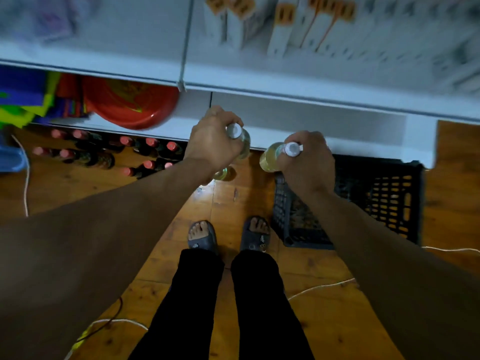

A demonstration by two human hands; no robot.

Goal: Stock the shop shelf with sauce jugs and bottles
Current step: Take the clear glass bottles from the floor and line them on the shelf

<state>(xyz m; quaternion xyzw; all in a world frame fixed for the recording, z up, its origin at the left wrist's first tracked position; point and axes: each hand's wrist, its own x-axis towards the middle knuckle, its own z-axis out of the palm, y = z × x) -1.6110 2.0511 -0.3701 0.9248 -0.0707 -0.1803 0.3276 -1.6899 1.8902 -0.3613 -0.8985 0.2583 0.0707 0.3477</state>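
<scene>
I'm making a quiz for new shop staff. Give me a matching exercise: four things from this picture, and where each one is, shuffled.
Things: 1 red basin; 2 black crate; 3 red-capped bottles; 4 white-capped bottles.
Places: A floor, left; B left hand and right hand; C lower shelf; D floor, right of the feet.
Pairs: 1-C, 2-D, 3-A, 4-B.

Single head view, wide-angle, sited above and behind the hands, aimed steeply down, slightly forward. Left hand and right hand close in, mid-frame; forearms entering from both lower corners. Beyond the hands: shelf front edge, upper rows blurred. Nearer than the hands: floor, feet almost straight below. Right of the right hand: crate, seen from above. Left of the left hand: bottles on the floor, top-down.
</scene>
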